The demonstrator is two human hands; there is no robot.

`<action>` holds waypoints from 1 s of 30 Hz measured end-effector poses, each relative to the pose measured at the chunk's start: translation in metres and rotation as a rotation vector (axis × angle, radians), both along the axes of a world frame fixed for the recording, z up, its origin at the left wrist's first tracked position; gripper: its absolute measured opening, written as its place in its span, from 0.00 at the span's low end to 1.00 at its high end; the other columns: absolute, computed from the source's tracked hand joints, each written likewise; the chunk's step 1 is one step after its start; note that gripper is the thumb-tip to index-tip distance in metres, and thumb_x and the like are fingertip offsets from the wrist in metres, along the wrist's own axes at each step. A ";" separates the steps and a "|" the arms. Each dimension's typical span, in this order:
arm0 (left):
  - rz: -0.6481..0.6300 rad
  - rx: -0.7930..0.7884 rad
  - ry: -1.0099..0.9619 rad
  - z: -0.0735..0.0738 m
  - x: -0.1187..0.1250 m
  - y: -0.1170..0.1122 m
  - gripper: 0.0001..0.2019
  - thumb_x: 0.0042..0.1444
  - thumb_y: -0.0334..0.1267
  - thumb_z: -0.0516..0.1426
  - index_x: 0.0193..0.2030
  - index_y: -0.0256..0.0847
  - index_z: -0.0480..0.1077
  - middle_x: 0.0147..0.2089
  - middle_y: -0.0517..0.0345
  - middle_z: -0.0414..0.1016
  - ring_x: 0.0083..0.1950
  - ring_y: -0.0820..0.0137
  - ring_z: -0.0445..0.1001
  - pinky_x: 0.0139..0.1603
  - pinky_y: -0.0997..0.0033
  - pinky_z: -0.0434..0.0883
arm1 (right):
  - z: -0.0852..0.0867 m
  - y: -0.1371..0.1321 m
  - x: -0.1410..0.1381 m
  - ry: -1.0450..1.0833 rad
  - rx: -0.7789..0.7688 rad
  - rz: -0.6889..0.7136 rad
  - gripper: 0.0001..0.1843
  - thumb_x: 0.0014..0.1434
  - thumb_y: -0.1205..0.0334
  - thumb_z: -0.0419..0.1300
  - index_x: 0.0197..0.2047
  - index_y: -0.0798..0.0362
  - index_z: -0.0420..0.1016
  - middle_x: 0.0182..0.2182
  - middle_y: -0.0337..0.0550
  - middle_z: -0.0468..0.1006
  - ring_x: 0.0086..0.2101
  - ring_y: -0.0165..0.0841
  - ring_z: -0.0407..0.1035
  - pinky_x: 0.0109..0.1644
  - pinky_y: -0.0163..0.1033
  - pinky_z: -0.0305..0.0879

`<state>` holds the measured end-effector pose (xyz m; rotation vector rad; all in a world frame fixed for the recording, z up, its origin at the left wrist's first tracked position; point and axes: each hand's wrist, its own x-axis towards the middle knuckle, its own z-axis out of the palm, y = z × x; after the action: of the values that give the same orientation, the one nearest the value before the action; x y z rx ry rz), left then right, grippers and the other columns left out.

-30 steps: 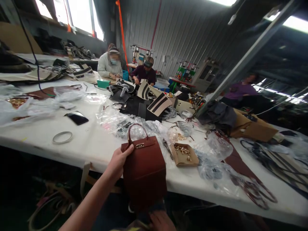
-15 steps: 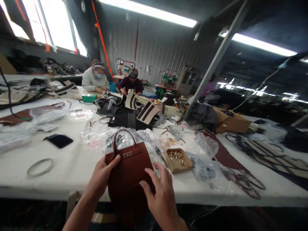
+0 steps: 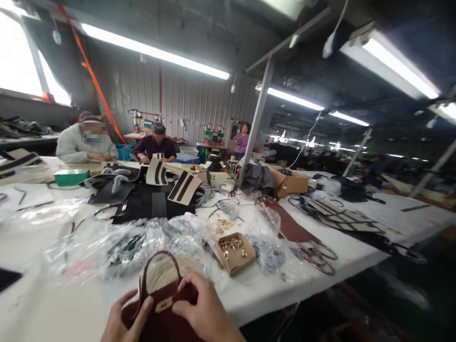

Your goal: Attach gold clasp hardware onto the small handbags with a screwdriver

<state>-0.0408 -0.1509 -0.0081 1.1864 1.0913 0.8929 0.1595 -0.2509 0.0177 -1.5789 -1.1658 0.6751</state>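
A brown-red handbag (image 3: 166, 327) is at the bottom of the view, its lower part cut off by the frame. Its arched handle (image 3: 175, 260) stands up, and a gold-coloured metal clasp (image 3: 164, 305) sits on the front near the top. My left hand (image 3: 128, 319) grips the bag's upper left side, thumb on the front by the handle's base. On the upper right, my right hand (image 3: 204, 306) is closed on the top edge, thumb beside the clasp and index finger at the handle's right base.
Beyond the bag, a small cardboard box (image 3: 233, 268) holds metal fittings, with pliers (image 3: 213, 252) beside it. Crumpled clear plastic (image 3: 85, 244) and black pieces (image 3: 137, 206) cover much of the white table (image 3: 270, 292). Two co-workers (image 3: 85, 140) (image 3: 156, 145) sit across it; another person (image 3: 242, 141) stands behind.
The view has swung right, and the bag now sits lower in it. My right hand, spread over the bag's front before, has closed on its upper right edge. My left hand keeps its hold.
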 end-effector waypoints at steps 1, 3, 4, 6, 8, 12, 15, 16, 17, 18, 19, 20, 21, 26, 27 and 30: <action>0.075 0.012 -0.003 0.001 0.001 -0.005 0.42 0.44 0.65 0.77 0.59 0.50 0.68 0.44 0.49 0.89 0.52 0.41 0.87 0.52 0.48 0.85 | -0.001 -0.002 0.001 -0.001 -0.012 0.019 0.15 0.52 0.67 0.74 0.43 0.46 0.81 0.38 0.33 0.83 0.40 0.37 0.77 0.45 0.39 0.69; 0.116 0.092 -0.027 0.004 0.004 -0.016 0.41 0.48 0.62 0.76 0.62 0.49 0.66 0.44 0.52 0.88 0.51 0.47 0.87 0.52 0.55 0.82 | -0.007 -0.004 0.003 -0.012 -0.030 0.063 0.16 0.53 0.62 0.76 0.40 0.48 0.75 0.35 0.32 0.79 0.37 0.35 0.72 0.44 0.38 0.66; 0.122 0.137 -0.052 0.003 0.005 -0.020 0.38 0.52 0.61 0.75 0.61 0.48 0.67 0.44 0.53 0.87 0.50 0.50 0.86 0.52 0.59 0.81 | -0.011 -0.003 0.005 -0.009 -0.027 0.073 0.18 0.54 0.58 0.77 0.38 0.48 0.71 0.33 0.31 0.75 0.36 0.34 0.68 0.42 0.37 0.64; 0.094 0.128 -0.076 -0.003 0.007 -0.025 0.28 0.57 0.59 0.74 0.55 0.46 0.73 0.45 0.54 0.87 0.50 0.56 0.85 0.52 0.66 0.77 | -0.022 0.000 0.008 0.087 0.012 0.037 0.20 0.62 0.50 0.73 0.35 0.47 0.65 0.29 0.31 0.67 0.33 0.32 0.63 0.41 0.37 0.63; 0.045 0.015 -0.118 -0.010 0.006 -0.029 0.25 0.57 0.59 0.74 0.48 0.43 0.78 0.44 0.54 0.86 0.48 0.59 0.83 0.48 0.69 0.76 | -0.030 0.002 0.009 0.276 0.049 -0.004 0.18 0.69 0.45 0.67 0.40 0.47 0.67 0.30 0.32 0.68 0.33 0.33 0.64 0.41 0.38 0.65; -0.062 -0.307 -0.329 -0.015 0.000 -0.032 0.26 0.53 0.56 0.77 0.49 0.40 0.80 0.40 0.54 0.85 0.41 0.59 0.83 0.44 0.66 0.77 | -0.035 0.003 0.010 0.497 0.038 0.033 0.20 0.68 0.45 0.69 0.55 0.48 0.75 0.41 0.39 0.80 0.38 0.35 0.72 0.45 0.39 0.70; -0.059 -0.407 -0.444 -0.010 0.000 -0.033 0.25 0.52 0.52 0.78 0.48 0.41 0.79 0.38 0.57 0.84 0.37 0.63 0.81 0.42 0.67 0.77 | -0.039 0.005 0.010 0.533 0.037 0.031 0.18 0.67 0.47 0.70 0.52 0.49 0.78 0.41 0.40 0.82 0.40 0.36 0.73 0.47 0.40 0.71; -0.039 -0.409 -0.458 -0.009 0.000 -0.033 0.24 0.51 0.51 0.79 0.47 0.41 0.79 0.38 0.57 0.84 0.36 0.64 0.81 0.42 0.68 0.76 | -0.042 0.006 0.011 0.548 0.040 0.026 0.18 0.66 0.47 0.71 0.51 0.49 0.79 0.42 0.40 0.83 0.40 0.36 0.74 0.48 0.40 0.72; -0.014 -0.403 -0.460 -0.008 0.001 -0.033 0.24 0.51 0.50 0.79 0.46 0.42 0.79 0.38 0.58 0.84 0.36 0.65 0.81 0.42 0.69 0.76 | -0.044 0.007 0.011 0.555 0.045 0.019 0.18 0.66 0.47 0.71 0.51 0.49 0.79 0.42 0.40 0.83 0.41 0.37 0.74 0.48 0.40 0.72; 0.011 -0.392 -0.456 -0.007 0.002 -0.033 0.23 0.51 0.50 0.79 0.44 0.42 0.78 0.38 0.59 0.83 0.36 0.66 0.80 0.41 0.71 0.76 | -0.047 0.007 0.012 0.550 0.049 0.012 0.18 0.66 0.47 0.72 0.51 0.49 0.79 0.42 0.40 0.83 0.41 0.37 0.74 0.48 0.40 0.72; 0.026 -0.380 -0.447 -0.006 0.003 -0.033 0.22 0.51 0.50 0.79 0.43 0.41 0.78 0.37 0.59 0.83 0.35 0.66 0.80 0.40 0.72 0.75 | -0.049 0.008 0.013 0.535 0.050 0.004 0.18 0.65 0.47 0.72 0.51 0.49 0.80 0.42 0.40 0.83 0.41 0.37 0.74 0.47 0.40 0.72; 0.030 -0.370 -0.439 -0.006 0.004 -0.033 0.22 0.51 0.51 0.79 0.42 0.41 0.78 0.36 0.59 0.82 0.35 0.66 0.80 0.39 0.72 0.74 | -0.051 0.008 0.013 0.514 0.049 -0.005 0.18 0.65 0.46 0.72 0.51 0.49 0.80 0.41 0.39 0.83 0.40 0.36 0.73 0.46 0.39 0.71; 0.036 -0.360 -0.433 -0.007 0.005 -0.033 0.22 0.51 0.52 0.78 0.42 0.41 0.79 0.35 0.59 0.82 0.35 0.66 0.80 0.38 0.72 0.74 | -0.053 0.008 0.014 0.497 0.045 -0.013 0.18 0.66 0.46 0.72 0.50 0.49 0.80 0.39 0.38 0.83 0.39 0.36 0.73 0.45 0.39 0.70; 0.072 -0.283 -0.288 -0.011 0.008 -0.023 0.29 0.48 0.58 0.77 0.45 0.36 0.84 0.37 0.52 0.85 0.38 0.60 0.81 0.40 0.67 0.76 | -0.053 0.008 0.011 0.558 0.011 -0.071 0.20 0.62 0.46 0.75 0.49 0.49 0.82 0.38 0.39 0.84 0.38 0.37 0.74 0.44 0.40 0.71; 0.092 -0.246 -0.242 -0.013 0.008 -0.019 0.28 0.47 0.59 0.78 0.42 0.36 0.84 0.36 0.53 0.84 0.37 0.61 0.80 0.39 0.69 0.75 | -0.052 0.008 0.010 0.600 0.001 -0.074 0.21 0.61 0.46 0.75 0.49 0.49 0.82 0.38 0.40 0.85 0.38 0.37 0.75 0.45 0.41 0.72; 0.139 -0.150 -0.167 -0.020 0.010 -0.011 0.28 0.46 0.63 0.77 0.36 0.37 0.83 0.33 0.56 0.82 0.37 0.63 0.78 0.38 0.71 0.72 | -0.048 0.010 0.009 0.682 -0.032 -0.066 0.23 0.60 0.45 0.76 0.51 0.49 0.81 0.40 0.41 0.87 0.39 0.39 0.78 0.47 0.43 0.74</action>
<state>-0.0303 -0.1619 -0.0282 0.9045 1.0939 0.9813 0.1681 -0.2411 -0.0302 -1.2482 -0.5940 1.0816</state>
